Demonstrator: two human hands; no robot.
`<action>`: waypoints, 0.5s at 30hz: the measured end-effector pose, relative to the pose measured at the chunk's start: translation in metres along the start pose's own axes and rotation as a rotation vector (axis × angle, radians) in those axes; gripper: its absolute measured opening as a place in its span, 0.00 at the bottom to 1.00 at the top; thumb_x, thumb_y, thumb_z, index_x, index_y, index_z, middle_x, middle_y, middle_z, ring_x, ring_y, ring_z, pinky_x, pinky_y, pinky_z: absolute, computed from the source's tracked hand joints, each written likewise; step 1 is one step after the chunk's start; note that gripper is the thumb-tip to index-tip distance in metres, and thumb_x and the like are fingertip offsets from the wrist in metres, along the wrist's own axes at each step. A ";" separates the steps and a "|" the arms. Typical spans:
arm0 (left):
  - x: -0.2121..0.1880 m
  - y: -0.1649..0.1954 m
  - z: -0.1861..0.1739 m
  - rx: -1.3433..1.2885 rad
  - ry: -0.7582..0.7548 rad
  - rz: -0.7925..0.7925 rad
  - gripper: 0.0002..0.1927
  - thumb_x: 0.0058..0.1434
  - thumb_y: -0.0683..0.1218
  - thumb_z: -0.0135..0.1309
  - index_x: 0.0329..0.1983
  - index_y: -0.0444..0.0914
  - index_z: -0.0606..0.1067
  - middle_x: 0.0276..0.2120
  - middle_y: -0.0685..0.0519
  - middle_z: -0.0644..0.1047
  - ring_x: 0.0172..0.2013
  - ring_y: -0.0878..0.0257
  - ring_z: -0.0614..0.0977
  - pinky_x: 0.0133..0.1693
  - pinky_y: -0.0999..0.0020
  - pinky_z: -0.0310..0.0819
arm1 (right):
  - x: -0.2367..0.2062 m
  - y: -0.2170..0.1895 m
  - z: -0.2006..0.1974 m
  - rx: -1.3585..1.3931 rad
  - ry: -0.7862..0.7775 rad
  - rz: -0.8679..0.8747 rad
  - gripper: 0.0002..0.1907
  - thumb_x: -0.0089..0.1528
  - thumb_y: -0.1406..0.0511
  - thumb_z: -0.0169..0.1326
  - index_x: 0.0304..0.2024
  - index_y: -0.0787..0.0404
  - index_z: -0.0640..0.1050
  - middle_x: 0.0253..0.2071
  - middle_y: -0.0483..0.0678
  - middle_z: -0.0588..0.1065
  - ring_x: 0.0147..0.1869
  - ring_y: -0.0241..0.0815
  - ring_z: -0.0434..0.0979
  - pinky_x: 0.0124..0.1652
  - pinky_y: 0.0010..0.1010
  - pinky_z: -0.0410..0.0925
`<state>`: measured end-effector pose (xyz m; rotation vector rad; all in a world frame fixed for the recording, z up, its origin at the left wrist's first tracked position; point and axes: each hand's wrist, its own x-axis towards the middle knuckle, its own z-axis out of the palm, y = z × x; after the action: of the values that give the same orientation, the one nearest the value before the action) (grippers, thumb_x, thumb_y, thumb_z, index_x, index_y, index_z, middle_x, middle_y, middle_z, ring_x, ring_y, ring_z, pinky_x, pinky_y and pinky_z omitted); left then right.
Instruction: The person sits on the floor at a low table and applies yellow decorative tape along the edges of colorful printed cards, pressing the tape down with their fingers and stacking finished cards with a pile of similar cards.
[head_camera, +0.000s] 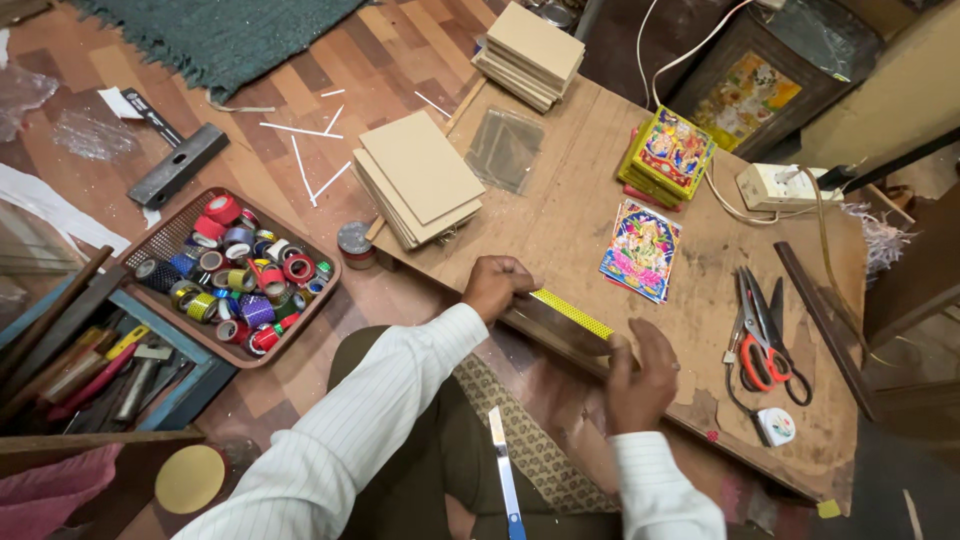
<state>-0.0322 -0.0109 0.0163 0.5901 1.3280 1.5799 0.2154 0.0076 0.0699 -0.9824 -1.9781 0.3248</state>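
On the worn brown wooden worktable (600, 200), both hands press a thin board edged with yellow patterned tape (572, 313). The left hand (497, 286) curls fingers onto it; the right hand (640, 378) lies with fingers together. It looks light, stiff, best gripped by its edges.

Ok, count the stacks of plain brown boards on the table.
2. One stack lies at the table's near left corner; the other stack sits at the far edge. More may lie out of view.

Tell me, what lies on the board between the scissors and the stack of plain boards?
In the head view, between the scissors and the stack of plain boards, a colourful picture card lies flat on the work board; the remaining stretch is bare wood.
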 end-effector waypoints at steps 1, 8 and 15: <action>0.000 -0.001 0.000 0.005 0.007 -0.015 0.08 0.54 0.40 0.64 0.24 0.32 0.76 0.20 0.50 0.78 0.19 0.66 0.76 0.19 0.71 0.63 | -0.003 -0.011 0.001 -0.074 -0.002 -0.183 0.11 0.60 0.73 0.58 0.46 0.66 0.80 0.48 0.56 0.78 0.55 0.54 0.78 0.55 0.43 0.71; 0.008 -0.003 -0.002 -0.010 -0.027 -0.001 0.09 0.54 0.42 0.65 0.24 0.32 0.77 0.23 0.50 0.79 0.22 0.64 0.80 0.25 0.70 0.77 | -0.002 -0.031 0.028 -0.208 -0.014 -0.437 0.21 0.54 0.79 0.52 0.50 0.65 0.80 0.51 0.56 0.78 0.57 0.56 0.78 0.58 0.46 0.71; -0.002 0.015 0.013 0.007 0.087 -0.051 0.10 0.55 0.42 0.66 0.28 0.29 0.79 0.24 0.47 0.80 0.23 0.58 0.80 0.28 0.63 0.75 | 0.021 0.004 0.029 -0.206 -0.223 -0.153 0.20 0.54 0.75 0.57 0.47 0.56 0.83 0.44 0.52 0.82 0.48 0.53 0.82 0.49 0.40 0.74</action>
<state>-0.0260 -0.0059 0.0340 0.4932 1.4032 1.5752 0.1879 0.0293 0.0635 -0.9481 -2.3114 0.1518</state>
